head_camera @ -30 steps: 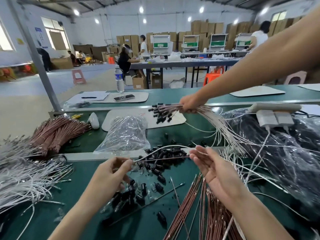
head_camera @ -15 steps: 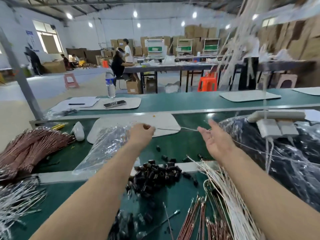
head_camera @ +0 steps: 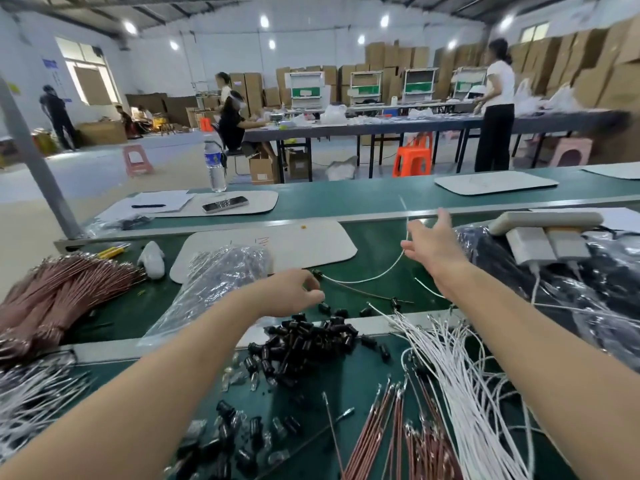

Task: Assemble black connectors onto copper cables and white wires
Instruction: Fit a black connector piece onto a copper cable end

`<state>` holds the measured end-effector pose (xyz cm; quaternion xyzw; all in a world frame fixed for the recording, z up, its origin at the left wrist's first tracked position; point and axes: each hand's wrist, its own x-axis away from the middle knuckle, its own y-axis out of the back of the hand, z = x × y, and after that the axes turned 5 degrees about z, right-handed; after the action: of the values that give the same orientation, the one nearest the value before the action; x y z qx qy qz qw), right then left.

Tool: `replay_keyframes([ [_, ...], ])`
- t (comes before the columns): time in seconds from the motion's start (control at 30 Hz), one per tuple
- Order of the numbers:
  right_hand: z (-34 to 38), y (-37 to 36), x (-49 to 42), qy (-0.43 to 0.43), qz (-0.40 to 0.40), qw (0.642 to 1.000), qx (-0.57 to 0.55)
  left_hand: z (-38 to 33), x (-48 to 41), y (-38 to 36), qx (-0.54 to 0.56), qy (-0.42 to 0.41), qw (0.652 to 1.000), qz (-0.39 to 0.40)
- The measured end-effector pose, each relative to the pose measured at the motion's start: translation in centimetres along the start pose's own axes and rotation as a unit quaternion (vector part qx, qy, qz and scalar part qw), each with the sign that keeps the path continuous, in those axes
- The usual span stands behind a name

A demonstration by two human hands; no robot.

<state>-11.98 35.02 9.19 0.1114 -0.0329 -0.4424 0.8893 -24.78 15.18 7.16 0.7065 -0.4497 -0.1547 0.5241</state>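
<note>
- Your left hand (head_camera: 294, 291) reaches over the belt (head_camera: 377, 237), knuckles up and fingers curled down. Whether they pinch anything cannot be told.
- Your right hand (head_camera: 431, 242) is stretched further out, with its fingers straight and spread.
- The wire (head_camera: 367, 279) is thin and white. It lies on the belt in a shallow curve, with a black connector (head_camera: 316, 272) on its left end.
- A copper cable (head_camera: 360, 293) lies just nearer you, with a black connector at its right end.
- Bare green belt lies between the white board (head_camera: 311, 244) and the black bag (head_camera: 606, 306). A clear bag (head_camera: 214, 282) crowds your left side, and the grey rail (head_camera: 104, 349) bounds the near side.
- The wire's connector sits just beyond your left fingertips. Its other end rises beside your right hand's fingers, and you cannot tell whether they touch.
- The connector pile (head_camera: 311, 341) lies across the rail beneath your left wrist, and loose white wires (head_camera: 460, 386) lie under your right forearm.
</note>
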Motion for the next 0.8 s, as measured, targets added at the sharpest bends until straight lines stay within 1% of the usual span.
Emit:
replay_keyframes([
  [0.07, -0.2, -0.3, 1.6, 0.02, 0.019, 0.999, 0.046, -0.4, 1.6, -1.0, -0.053, 0.002, 0.998, 0.032],
  [0.1, -0.5, -0.4, 2.5, 0.026, 0.031, 0.996, 0.075, -0.5, 2.2, -1.9, -0.073, 0.006, 0.997, 0.029],
  [0.2, -2.1, -0.4, 5.7, 0.04, 0.077, 0.98, 0.178, -0.8, 3.1, -4.9, -0.108, 0.042, 0.992, -0.038],
  [0.27, -3.5, -0.3, 7.6, 0.042, 0.106, 0.961, 0.252, -0.8, 3.1, -6.3, -0.105, 0.073, 0.988, -0.088],
  [0.33, -4.9, -0.3, 8.8, 0.055, 0.123, 0.944, 0.3, -0.5, 2.4, -7.0, -0.094, 0.08, 0.987, -0.106],
  [0.43, -6.3, -0.8, 9.1, 0.084, 0.148, 0.933, 0.318, 0.0, 0.9, -7.5, -0.082, 0.068, 0.989, -0.101],
  [0.53, -7.2, -2.1, 8.0, 0.09, 0.167, 0.925, 0.33, 0.3, -1.0, -7.2, -0.057, 0.071, 0.992, -0.091],
  [0.7, -7.6, -5.4, 4.5, 0.079, 0.184, 0.904, 0.378, 1.7, -4.8, -6.3, -0.045, 0.111, 0.987, -0.104],
  [0.8, -7.7, -7.2, 2.6, 0.039, 0.18, 0.895, 0.406, 2.7, -7.1, -5.5, -0.066, 0.115, 0.987, -0.093],
])
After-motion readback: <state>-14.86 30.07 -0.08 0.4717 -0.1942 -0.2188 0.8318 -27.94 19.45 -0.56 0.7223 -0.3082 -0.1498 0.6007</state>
